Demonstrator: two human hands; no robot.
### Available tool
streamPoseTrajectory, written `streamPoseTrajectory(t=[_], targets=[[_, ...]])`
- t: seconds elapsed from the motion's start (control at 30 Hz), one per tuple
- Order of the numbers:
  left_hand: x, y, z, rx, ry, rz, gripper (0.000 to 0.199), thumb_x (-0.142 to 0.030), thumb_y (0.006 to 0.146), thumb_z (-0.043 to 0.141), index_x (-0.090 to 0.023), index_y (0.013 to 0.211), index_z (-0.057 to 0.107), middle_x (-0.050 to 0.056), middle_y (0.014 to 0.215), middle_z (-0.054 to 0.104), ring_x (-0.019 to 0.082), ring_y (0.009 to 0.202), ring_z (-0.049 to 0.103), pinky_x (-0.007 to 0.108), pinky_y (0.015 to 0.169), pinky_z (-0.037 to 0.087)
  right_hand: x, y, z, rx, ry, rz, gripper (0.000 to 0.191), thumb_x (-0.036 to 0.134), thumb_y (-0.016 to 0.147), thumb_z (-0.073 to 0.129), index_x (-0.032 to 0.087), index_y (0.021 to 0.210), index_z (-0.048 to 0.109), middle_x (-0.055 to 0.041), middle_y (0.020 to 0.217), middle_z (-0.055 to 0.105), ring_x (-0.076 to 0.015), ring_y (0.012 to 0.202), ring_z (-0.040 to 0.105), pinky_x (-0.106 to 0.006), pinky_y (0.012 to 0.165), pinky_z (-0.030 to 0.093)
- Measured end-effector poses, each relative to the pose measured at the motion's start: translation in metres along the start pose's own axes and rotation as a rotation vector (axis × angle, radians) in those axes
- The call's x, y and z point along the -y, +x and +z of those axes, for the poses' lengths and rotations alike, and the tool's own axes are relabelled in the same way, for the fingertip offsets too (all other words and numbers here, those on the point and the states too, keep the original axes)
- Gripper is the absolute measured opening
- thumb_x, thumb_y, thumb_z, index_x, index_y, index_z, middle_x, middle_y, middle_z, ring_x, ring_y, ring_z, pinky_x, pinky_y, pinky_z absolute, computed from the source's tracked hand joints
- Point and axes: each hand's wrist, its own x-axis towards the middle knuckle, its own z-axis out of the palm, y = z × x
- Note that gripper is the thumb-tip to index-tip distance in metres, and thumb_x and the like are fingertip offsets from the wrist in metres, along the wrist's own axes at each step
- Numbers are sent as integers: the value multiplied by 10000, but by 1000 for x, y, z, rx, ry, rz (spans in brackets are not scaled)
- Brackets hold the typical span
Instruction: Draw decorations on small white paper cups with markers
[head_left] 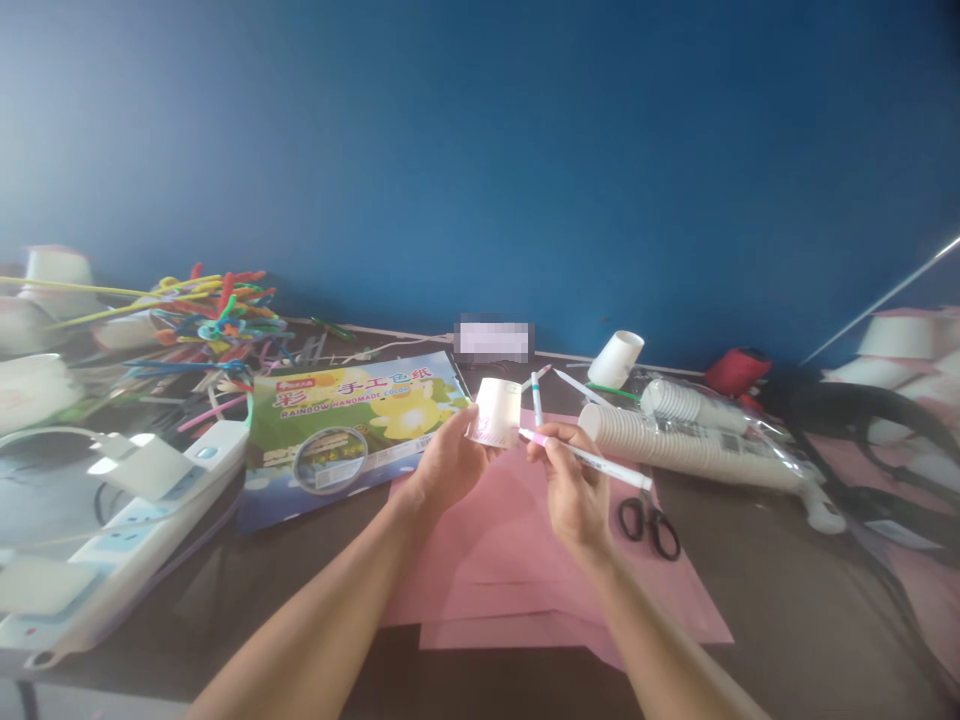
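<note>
Head view: pen [611, 467] is pinched by right hand [576, 488] fingers, long axis aimed leftward at cup [496, 408] gripped by left hand [452, 458] fingers.

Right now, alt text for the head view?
A left grip holds a white paper cup with pink marks; the right grip holds a white marker, pink end by the cup, contact unclear. Pink paper lies below, a craft-paper packet left, black-handled scissors and stacked cups right, before a blue wall.
</note>
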Motion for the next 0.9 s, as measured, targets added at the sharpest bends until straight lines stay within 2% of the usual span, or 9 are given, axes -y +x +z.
streamPoseTrajectory(t=[0.23,0.47,0.67,0.9], targets=[[0,1,-2,-19,-30,10,265,-256,862,508,-116,1040,646,80,911,720,203,847,662,320,861,471,-2,0,1,0,15,-9,96,274,862,566,209,838,633,13,679,599,-144,696,562,-339,763,448],[1,2,-5,15,-43,-4,289,-257,855,519,-111,1069,646,79,917,717,212,857,667,340,899,450,0,-1,0,-5,10,-7,92,275,863,569,210,847,633,11,690,605,-146,709,571,-333,756,453],[1,1,-3,-2,-17,7,306,-269,870,494,-119,1091,643,91,926,719,231,898,661,350,893,452,-1,0,1,-19,-10,-22,102,285,855,563,208,852,629,9,682,605,-151,698,574,-342,757,460],[1,2,-3,-20,-22,11,332,-264,853,514,-95,1117,625,97,900,712,227,866,662,349,876,458,-2,0,0,-13,-4,-21,90,275,863,563,215,855,630,13,687,604,-150,709,579,-344,763,461]])
